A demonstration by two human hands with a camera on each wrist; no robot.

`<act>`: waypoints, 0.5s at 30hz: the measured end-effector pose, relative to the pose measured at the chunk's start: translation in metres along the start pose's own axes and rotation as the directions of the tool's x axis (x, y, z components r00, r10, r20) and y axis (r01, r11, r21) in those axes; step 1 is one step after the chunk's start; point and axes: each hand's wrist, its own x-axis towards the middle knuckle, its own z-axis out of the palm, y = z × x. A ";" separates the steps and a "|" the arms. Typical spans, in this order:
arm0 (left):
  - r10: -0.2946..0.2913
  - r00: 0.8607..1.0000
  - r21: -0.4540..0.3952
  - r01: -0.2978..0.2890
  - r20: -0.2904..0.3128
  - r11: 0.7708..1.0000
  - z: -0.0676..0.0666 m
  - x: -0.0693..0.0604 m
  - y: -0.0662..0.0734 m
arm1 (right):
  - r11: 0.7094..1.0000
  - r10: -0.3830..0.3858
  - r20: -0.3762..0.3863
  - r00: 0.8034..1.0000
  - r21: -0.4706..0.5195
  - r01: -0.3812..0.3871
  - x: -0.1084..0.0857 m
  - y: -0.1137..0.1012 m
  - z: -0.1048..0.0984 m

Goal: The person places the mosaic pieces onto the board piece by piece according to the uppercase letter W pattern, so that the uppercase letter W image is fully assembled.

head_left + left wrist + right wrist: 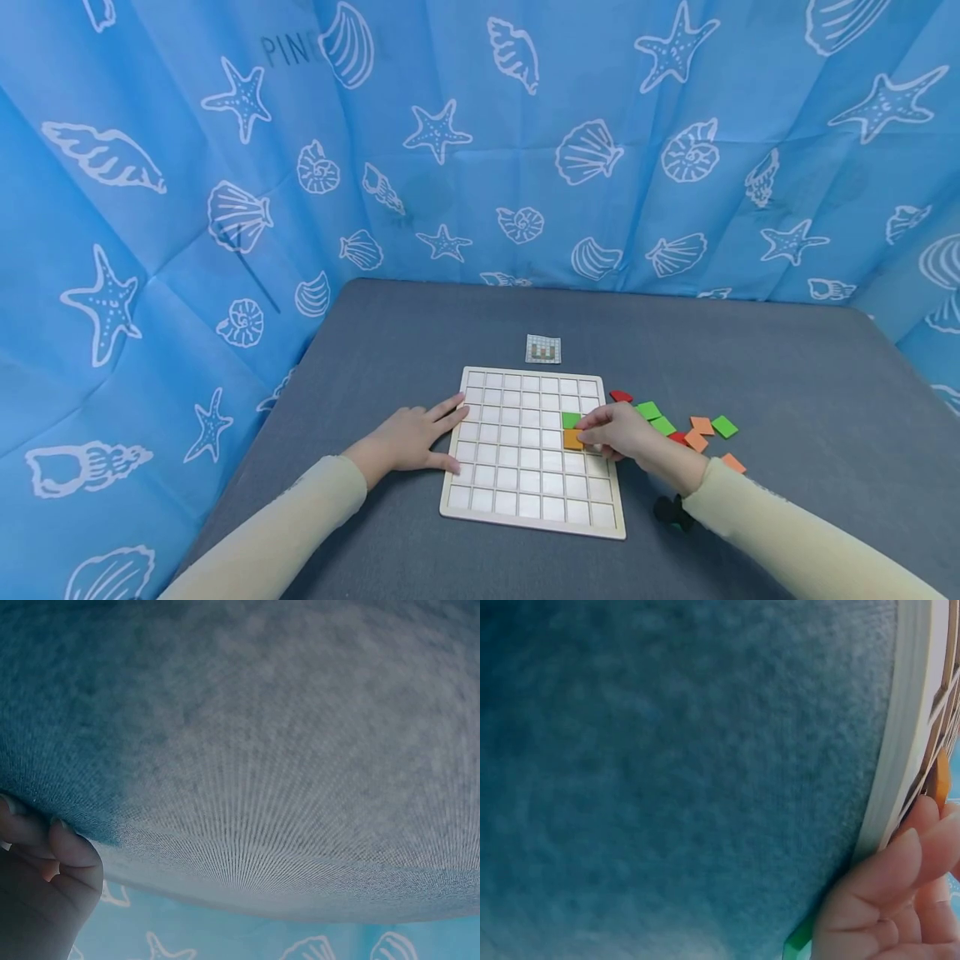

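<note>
A pale wooden grid board (506, 504) with white square cells lies on the grey table. My left hand (408, 437) rests at its left edge, fingers spread over the rim; in the left wrist view only part of that hand (64, 877) shows. At the right part of the grid, my right hand (618, 429) pinches an orange square tile (573, 440) at its right edge. Directly behind that tile, a green square tile (571, 420) sits in a cell. The right wrist view has the orange tile (941, 780) tilted at the fingertips, partly hidden.
Right of the board lie loose green tiles (724, 427), orange tiles (696, 440) and a red rounded piece (621, 396). Behind the board is a small pattern card (543, 349). A black object (672, 512) lies by the right forearm. A blue curtain (480, 150) hangs behind the table.
</note>
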 end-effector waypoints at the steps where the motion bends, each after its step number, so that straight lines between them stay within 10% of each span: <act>1: 0.000 1.000 -0.001 0.000 0.000 1.000 0.000 0.000 0.000 | 1.000 0.001 0.002 1.000 0.003 -0.001 0.000 0.000 0.000; 15: -0.015 1.000 0.008 0.015 0.005 1.000 -0.001 0.000 0.001 | 1.000 0.015 -0.025 1.000 0.005 -0.015 -0.001 0.001 0.002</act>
